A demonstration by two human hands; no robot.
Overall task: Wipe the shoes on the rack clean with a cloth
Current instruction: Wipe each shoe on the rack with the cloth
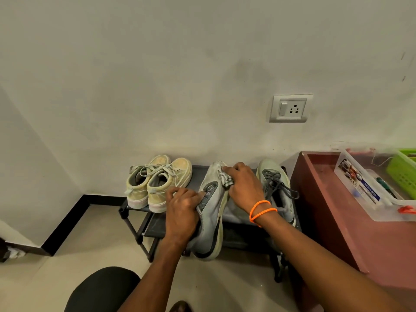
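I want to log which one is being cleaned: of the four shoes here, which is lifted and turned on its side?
The grey sneaker gripped by the left hand, the right hand pressing a cloth to it. The other three stand upright on the black rack.

Head view looks down, close, at rack by wall

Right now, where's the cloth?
Head view, centre: the cloth is gripped in the right hand, pressed on the toe of the grey shoe the left hand holds.

Grey shoe with dark panels under the fingers; grey-white striped cloth; pale yellow pair; orange wristbands; black rack; green basket.
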